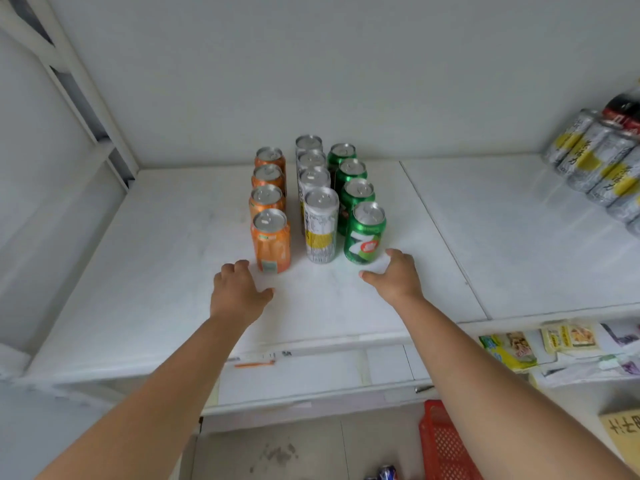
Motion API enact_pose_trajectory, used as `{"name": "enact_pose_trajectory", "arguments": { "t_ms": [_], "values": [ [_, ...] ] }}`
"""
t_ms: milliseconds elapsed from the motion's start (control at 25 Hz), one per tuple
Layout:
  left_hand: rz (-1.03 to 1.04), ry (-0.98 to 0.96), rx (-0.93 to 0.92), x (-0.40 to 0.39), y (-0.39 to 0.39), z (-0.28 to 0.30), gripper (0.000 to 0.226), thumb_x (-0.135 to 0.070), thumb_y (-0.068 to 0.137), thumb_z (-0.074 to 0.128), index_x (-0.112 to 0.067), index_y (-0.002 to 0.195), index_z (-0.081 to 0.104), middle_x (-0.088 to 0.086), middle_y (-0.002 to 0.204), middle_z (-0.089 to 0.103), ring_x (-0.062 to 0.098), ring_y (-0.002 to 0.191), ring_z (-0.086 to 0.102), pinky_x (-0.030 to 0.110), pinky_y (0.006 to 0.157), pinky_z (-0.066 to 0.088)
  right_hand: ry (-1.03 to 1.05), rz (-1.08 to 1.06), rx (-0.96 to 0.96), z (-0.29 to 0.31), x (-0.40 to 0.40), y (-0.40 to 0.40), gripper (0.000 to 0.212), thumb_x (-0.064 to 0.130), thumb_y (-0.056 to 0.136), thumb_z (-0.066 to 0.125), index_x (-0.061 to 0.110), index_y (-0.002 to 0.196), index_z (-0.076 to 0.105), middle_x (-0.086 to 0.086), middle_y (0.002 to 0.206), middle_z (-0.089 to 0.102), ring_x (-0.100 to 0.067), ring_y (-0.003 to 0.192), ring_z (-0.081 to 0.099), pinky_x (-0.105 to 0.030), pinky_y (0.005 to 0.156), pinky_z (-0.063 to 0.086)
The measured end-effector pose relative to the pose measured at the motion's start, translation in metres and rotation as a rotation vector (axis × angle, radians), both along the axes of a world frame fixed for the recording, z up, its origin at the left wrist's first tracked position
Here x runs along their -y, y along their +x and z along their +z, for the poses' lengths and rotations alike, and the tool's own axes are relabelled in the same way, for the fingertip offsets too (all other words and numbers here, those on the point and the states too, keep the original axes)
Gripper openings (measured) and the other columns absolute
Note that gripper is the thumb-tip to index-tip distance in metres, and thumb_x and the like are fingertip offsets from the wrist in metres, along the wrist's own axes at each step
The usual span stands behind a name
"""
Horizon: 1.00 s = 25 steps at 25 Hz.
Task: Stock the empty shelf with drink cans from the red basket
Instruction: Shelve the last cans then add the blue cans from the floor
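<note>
head | step: three can rows are seen on the shelf (173, 271); left hand (239, 292) by orange can (272, 240), right hand (391, 275) by green can (367, 233), both loosely open, empty | next: more cans fetched from red basket (443, 445) below | around: grey cans (595, 157) far right, nothing obstructs

Orange cans (269, 202), silver-and-yellow cans (318, 199) and green cans (358, 199) on a white shelf (156, 271); basket (443, 448) red.

Front green can (364, 237): large white "7" with red dot, legible. Other cans' print blurred, unreadable.
</note>
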<state>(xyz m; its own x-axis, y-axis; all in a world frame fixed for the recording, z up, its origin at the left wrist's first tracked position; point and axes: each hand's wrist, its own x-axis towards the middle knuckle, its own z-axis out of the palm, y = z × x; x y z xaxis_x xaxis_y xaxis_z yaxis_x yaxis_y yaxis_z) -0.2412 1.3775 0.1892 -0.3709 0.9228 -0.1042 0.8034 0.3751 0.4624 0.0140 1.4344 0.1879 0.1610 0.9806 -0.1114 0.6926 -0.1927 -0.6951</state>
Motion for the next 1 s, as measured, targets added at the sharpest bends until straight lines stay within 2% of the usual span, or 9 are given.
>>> {"name": "enact_pose_trajectory", "arguments": {
  "t_ms": [80, 200, 320, 440, 520, 720, 840, 1000],
  "values": [
    [-0.064, -0.044, -0.094, 0.019, 0.007, -0.003, 0.062, -0.038, 0.080, 0.065, -0.012, 0.133, 0.045, 0.014, 0.132, 0.045, 0.034, 0.124, 0.038, 0.041, 0.101, 0.037, 0.017, 0.070, 0.073, -0.003, 0.018, 0.010, 0.065, 0.028, 0.078, 0.073, 0.009, 0.133, 0.045, -0.012, 0.136, 0.040, -0.028, 0.123, 0.046, -0.032, 0.098, 0.040],
    [-0.074, 0.007, -0.098, 0.052, 0.033, -0.003, 0.048, -0.032, 0.082, 0.063, -0.014, 0.125, 0.054, 0.015, 0.126, 0.051, 0.035, 0.118, 0.043, 0.040, 0.097, 0.039, 0.120, 0.174, 0.132, -0.010, 0.060, 0.030, 0.049, 0.023, 0.080, 0.069, 0.010, 0.125, 0.054, -0.012, 0.129, 0.050, -0.028, 0.122, 0.044, -0.032, 0.100, 0.037],
    [-0.104, 0.220, -0.084, 0.099, 0.074, -0.012, 0.034, -0.020, 0.081, 0.064, -0.013, 0.114, 0.061, 0.012, 0.117, 0.058, 0.034, 0.110, 0.049, 0.039, 0.089, 0.042, 0.389, 0.252, 0.080, -0.025, 0.118, 0.062, 0.033, 0.016, 0.081, 0.065, 0.008, 0.112, 0.062, -0.012, 0.111, 0.061, -0.032, 0.108, 0.052, -0.037, 0.094, 0.042],
    [-0.174, 0.467, -0.071, 0.152, 0.131, -0.037, 0.024, -0.011, 0.079, 0.064, -0.011, 0.103, 0.063, 0.009, 0.104, 0.062, 0.028, 0.097, 0.054, 0.034, 0.081, 0.042, 0.543, 0.250, 0.024, -0.058, 0.176, 0.103, 0.030, 0.010, 0.077, 0.065, 0.006, 0.106, 0.063, -0.011, 0.102, 0.063, -0.031, 0.094, 0.057, -0.039, 0.086, 0.046],
    [-0.232, 0.452, -0.040, 0.182, 0.170, -0.069, 0.025, -0.009, 0.078, 0.065, -0.010, 0.103, 0.062, 0.009, 0.104, 0.061, 0.027, 0.097, 0.054, 0.030, 0.082, 0.041, 0.489, 0.240, 0.025, -0.092, 0.212, 0.131, 0.032, 0.010, 0.077, 0.065, 0.006, 0.108, 0.061, -0.010, 0.104, 0.061, -0.029, 0.096, 0.057, -0.035, 0.087, 0.044],
    [-0.324, 0.210, 0.037, 0.234, 0.229, -0.172, 0.034, -0.005, 0.071, 0.071, -0.011, 0.103, 0.062, 0.007, 0.105, 0.061, 0.028, 0.095, 0.057, 0.028, 0.083, 0.041, 0.298, 0.180, 0.056, -0.187, 0.280, 0.178, 0.034, 0.010, 0.076, 0.071, 0.007, 0.108, 0.061, -0.009, 0.106, 0.062, -0.025, 0.101, 0.058, -0.030, 0.090, 0.044],
    [-0.374, 0.076, 0.057, 0.242, 0.244, -0.246, 0.034, -0.006, 0.072, 0.073, -0.012, 0.104, 0.063, 0.006, 0.104, 0.062, 0.027, 0.092, 0.058, 0.033, 0.081, 0.047, 0.135, 0.158, 0.061, -0.267, 0.309, 0.190, 0.039, 0.011, 0.074, 0.074, 0.012, 0.110, 0.061, -0.004, 0.109, 0.062, -0.022, 0.103, 0.058, -0.029, 0.091, 0.046],
    [-0.420, -0.042, 0.045, 0.239, 0.258, -0.363, 0.035, -0.009, 0.076, 0.071, -0.011, 0.110, 0.063, 0.009, 0.111, 0.060, 0.029, 0.100, 0.056, 0.029, 0.086, 0.041, -0.039, 0.208, 0.097, -0.392, 0.338, 0.193, 0.043, 0.015, 0.073, 0.072, 0.014, 0.114, 0.060, -0.003, 0.114, 0.061, -0.024, 0.106, 0.056, -0.032, 0.095, 0.046]
  ]
}}
